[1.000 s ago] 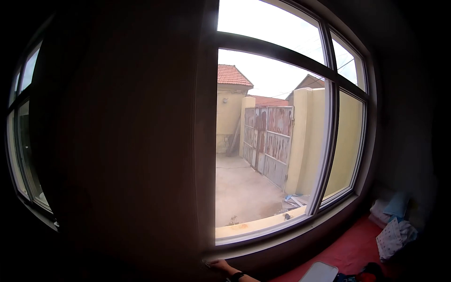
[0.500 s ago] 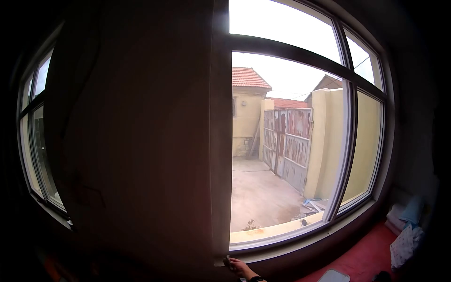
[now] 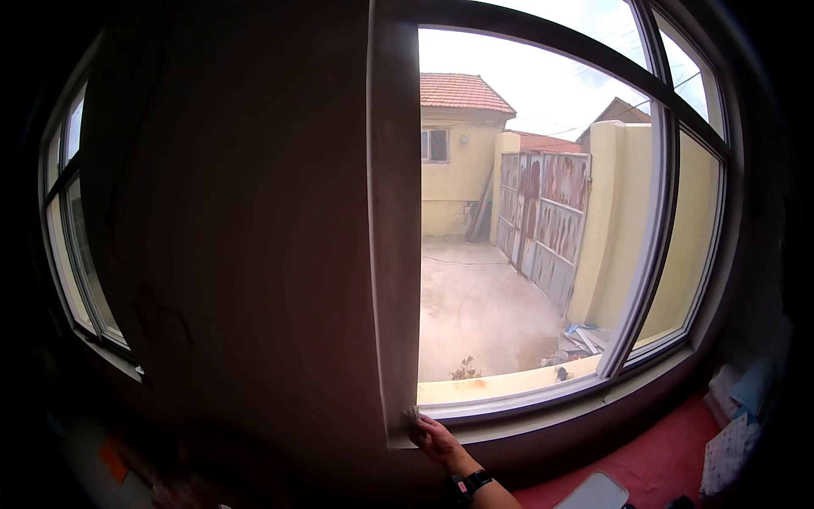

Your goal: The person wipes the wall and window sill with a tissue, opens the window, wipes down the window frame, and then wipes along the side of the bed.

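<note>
My right hand [image 3: 438, 439] reaches in from the bottom edge, with a dark watch [image 3: 471, 483] on its wrist. Its fingers are closed around a small grey, cloth-like piece [image 3: 415, 426], too dark to name surely. That piece is against the lower left corner of the window frame [image 3: 394, 365], where the upright side meets the sill [image 3: 500, 431]. My left hand is out of view.
The large window's glass [image 3: 475, 322] looks onto a yard with a rusty metal gate [image 3: 547, 204]. Dark wall [image 3: 254, 254] stands to the left, and a second window [image 3: 80, 237] beyond it. Lower right, a red surface [image 3: 644, 450] holds folded cloths [image 3: 725, 458] and a pale tray-like object [image 3: 593, 492].
The view has tilted down, so the window sits higher and more of my right forearm and watch shows. My right hand stays at the frame's lower left corner, still gripping the small grey piece.
</note>
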A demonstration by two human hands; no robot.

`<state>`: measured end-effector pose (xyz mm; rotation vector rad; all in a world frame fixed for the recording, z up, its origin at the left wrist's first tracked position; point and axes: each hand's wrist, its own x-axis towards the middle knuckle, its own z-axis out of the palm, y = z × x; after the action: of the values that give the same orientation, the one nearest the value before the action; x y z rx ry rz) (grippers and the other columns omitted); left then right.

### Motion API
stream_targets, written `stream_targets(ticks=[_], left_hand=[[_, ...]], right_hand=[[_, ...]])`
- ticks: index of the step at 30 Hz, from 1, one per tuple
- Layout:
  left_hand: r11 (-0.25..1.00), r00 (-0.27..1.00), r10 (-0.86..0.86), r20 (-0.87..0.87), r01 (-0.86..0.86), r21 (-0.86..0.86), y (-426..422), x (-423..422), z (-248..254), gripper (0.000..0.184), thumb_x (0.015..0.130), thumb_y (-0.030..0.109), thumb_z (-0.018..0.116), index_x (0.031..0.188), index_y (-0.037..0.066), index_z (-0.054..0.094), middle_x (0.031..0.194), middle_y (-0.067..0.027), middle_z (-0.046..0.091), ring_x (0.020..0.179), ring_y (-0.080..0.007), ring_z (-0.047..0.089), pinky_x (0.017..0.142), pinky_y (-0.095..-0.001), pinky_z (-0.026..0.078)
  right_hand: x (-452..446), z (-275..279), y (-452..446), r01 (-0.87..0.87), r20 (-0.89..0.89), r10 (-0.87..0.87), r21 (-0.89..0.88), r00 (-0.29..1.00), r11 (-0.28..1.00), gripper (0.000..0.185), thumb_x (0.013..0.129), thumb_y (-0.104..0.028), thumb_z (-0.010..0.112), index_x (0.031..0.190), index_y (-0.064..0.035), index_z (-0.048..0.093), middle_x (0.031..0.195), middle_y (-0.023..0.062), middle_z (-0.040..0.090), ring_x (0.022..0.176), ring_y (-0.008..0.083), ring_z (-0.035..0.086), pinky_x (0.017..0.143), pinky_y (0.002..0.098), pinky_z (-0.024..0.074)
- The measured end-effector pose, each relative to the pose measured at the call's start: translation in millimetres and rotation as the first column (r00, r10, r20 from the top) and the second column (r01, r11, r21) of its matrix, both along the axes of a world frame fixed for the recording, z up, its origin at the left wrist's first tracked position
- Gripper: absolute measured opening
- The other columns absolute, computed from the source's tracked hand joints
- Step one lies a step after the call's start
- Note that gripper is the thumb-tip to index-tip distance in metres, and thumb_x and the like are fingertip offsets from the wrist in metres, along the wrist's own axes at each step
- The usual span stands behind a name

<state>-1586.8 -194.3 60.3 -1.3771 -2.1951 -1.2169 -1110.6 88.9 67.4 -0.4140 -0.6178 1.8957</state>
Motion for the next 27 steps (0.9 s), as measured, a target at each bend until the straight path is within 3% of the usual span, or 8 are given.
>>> stream_targets(ticks=[7,10,11,12,14,16,21,27], left_hand=[[0.984,0.99,-0.142,0.006,0.14,0.111,14,38,34,0.036,0.09,0.005,0.041,0.124,-0.002,0.045,0.127,-0.0245,0.047,0.116,-0.0406,0.045,0.099,-0.0456,0.036],[0.95,0.876,-0.046,0.48,-0.11,0.292,12,0,-42,0.032,0.089,0.011,0.043,0.117,-0.003,0.05,0.121,-0.0183,0.05,0.107,-0.0311,0.052,0.088,-0.0391,0.044],[0.991,0.927,0.131,0.351,-0.118,-0.058,-8,-5,-51,0.04,0.095,0.015,0.037,0.132,-0.002,0.04,0.135,-0.0192,0.041,0.127,-0.0305,0.038,0.105,-0.0383,0.029],[0.978,0.881,0.149,0.449,-0.198,0.064,-13,13,-44,0.038,0.096,0.014,0.038,0.13,-0.002,0.041,0.137,-0.0195,0.037,0.126,-0.0319,0.038,0.104,-0.0394,0.031],[0.944,0.937,0.327,0.122,-0.319,-0.078,-38,21,-54,0.037,0.095,0.013,0.04,0.129,-0.003,0.04,0.133,-0.0195,0.039,0.124,-0.0315,0.038,0.103,-0.0388,0.03],[0.926,0.892,0.365,0.267,-0.378,-0.003,-61,36,-60,0.031,0.094,0.012,0.04,0.121,-0.004,0.042,0.124,-0.0194,0.042,0.117,-0.0314,0.041,0.101,-0.0377,0.032],[0.884,0.867,0.446,0.223,-0.466,0.043,-149,93,-46,0.012,0.093,0.008,0.038,0.093,-0.003,0.038,0.091,-0.0159,0.039,0.086,-0.0285,0.042,0.086,-0.033,0.036],[0.751,0.734,0.659,0.162,-0.635,-0.181,-269,149,-56,0.013,0.093,0.008,0.037,0.099,-0.003,0.041,0.098,-0.0153,0.042,0.093,-0.0268,0.045,0.088,-0.0309,0.035]], right_hand=[[-1,71,-29,0.082,-0.101,-0.075,0.069,0.992,0.994,0.03,0.091,-0.009,0.052,0.121,-0.0029,0.05,0.116,0.0092,0.058,0.107,0.0199,0.056,0.095,0.0328,0.0446],[-6,109,-45,0.053,-0.099,-0.04,0.137,0.994,0.989,0.034,0.092,-0.011,0.052,0.124,-0.0023,0.047,0.118,0.01,0.057,0.109,0.0199,0.055,0.097,0.0333,0.0425],[-7,115,-48,0.065,-0.075,-0.056,0.122,0.996,0.99,0.035,0.092,-0.011,0.051,0.125,-0.0017,0.046,0.118,0.0105,0.057,0.11,0.0207,0.055,0.098,0.0336,0.0424],[-11,122,-50,0.041,-0.056,-0.033,0.147,0.998,0.988,0.034,0.092,-0.01,0.051,0.125,-0.0009,0.046,0.118,0.011,0.057,0.11,0.0217,0.055,0.097,0.0341,0.0429],[-16,123,-50,-0.06,0.014,0.058,0.171,0.998,0.983,0.034,0.091,-0.009,0.052,0.123,-0.0006,0.047,0.118,0.0112,0.057,0.109,0.0225,0.055,0.096,0.0347,0.0436],[-27,123,-52,-0.149,0.075,0.139,0.161,0.987,0.976,0.033,0.09,-0.009,0.053,0.121,-0.0011,0.048,0.117,0.011,0.057,0.108,0.0222,0.056,0.095,0.0344,0.0437],[-64,89,-54,-0.359,0.193,0.34,0.077,0.92,0.93,0.027,0.089,-0.008,0.055,0.115,-0.003,0.053,0.111,0.0084,0.06,0.102,0.0172,0.058,0.091,0.0319,0.0453],[-69,-37,-65,-0.435,0.18,0.472,-0.209,0.863,0.876,0.017,0.092,-0.009,0.05,0.108,-0.0027,0.054,0.105,0.0064,0.062,0.095,0.0156,0.059,0.085,0.0299,0.0476]])
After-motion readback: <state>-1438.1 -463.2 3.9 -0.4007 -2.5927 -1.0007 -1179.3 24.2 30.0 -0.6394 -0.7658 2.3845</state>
